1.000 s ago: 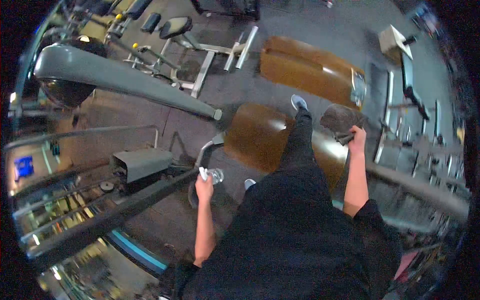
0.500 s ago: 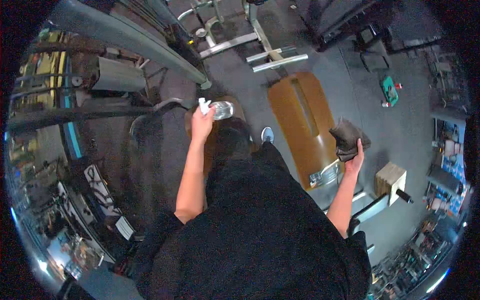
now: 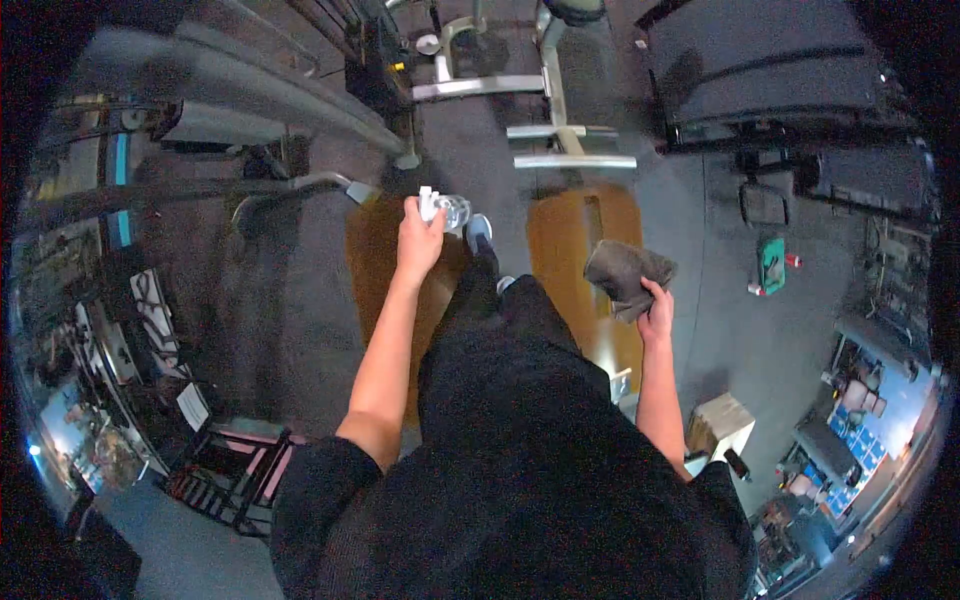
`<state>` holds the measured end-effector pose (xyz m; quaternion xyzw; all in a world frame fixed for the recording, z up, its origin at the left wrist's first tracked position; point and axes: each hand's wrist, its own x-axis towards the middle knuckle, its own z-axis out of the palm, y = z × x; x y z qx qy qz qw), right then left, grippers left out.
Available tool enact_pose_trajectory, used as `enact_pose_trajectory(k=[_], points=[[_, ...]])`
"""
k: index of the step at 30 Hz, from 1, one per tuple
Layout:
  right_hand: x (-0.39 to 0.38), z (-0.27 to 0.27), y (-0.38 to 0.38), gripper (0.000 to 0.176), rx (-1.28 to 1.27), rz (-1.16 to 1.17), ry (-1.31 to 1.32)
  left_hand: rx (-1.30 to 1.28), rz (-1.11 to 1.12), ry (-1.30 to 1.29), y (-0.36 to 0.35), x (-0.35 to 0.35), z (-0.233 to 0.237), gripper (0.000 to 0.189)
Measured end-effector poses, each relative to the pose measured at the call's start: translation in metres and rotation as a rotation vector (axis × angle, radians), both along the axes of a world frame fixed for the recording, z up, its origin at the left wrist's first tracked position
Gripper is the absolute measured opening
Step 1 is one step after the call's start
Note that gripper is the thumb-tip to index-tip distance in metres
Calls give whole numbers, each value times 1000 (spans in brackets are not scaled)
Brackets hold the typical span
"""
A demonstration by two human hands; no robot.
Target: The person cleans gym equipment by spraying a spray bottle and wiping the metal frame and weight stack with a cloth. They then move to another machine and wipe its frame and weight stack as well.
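My left hand (image 3: 420, 240) is closed around a clear spray bottle (image 3: 454, 212) with a white trigger head, tilted on its side with its base to the right. It is held above the edge of a brown panel (image 3: 375, 270) on the left. In my right hand (image 3: 656, 312) is a folded dark grey cloth (image 3: 622, 272), pinched near its lower right side. The cloth hangs over a second brown panel (image 3: 556, 240) and covers part of it. My hands are well apart, each in front of my body.
A grey metal machine frame (image 3: 500, 87) stands ahead, its crossbar (image 3: 575, 162) low near the floor. To the left are a post (image 3: 300, 95) and a curved bar (image 3: 325, 182). A wooden block (image 3: 720, 425) sits at lower right; a green item (image 3: 771, 265) lies on the floor.
My feet and body have shifted, and the surroundings have moved in view. The cloth in my right hand has come left, closer to the bottle. Both hands keep hold of their things.
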<state>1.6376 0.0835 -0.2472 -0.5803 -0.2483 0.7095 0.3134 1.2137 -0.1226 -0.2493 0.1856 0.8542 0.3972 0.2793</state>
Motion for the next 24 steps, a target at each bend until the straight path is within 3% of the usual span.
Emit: enact_pose_trajectory(k=[6, 10, 12, 14, 19, 21, 24], points=[[-50, -68, 68, 36, -41, 30, -94, 78, 37, 48, 64, -48, -105, 43], [-106, -129, 112, 38, -83, 34, -195, -136, -2, 57, 109, -88, -200, 47], [-135, -180, 133, 35, -52, 49, -181, -217, -13, 34, 130, -106, -252, 45], [-155, -252, 163, 32, -6, 151, -183, -111, 33, 30, 152, -123, -312, 42], [-243, -383, 236, 27, 157, 307, -198, -238, -65, 59, 195, -164, -407, 46], [-286, -432, 265, 26, 299, 399, -223, -199, -135, 181, 207, -177, -443, 46], [-354, -480, 292, 25, 384, 384, -127, -200, -165, 181, 222, -198, -482, 50]])
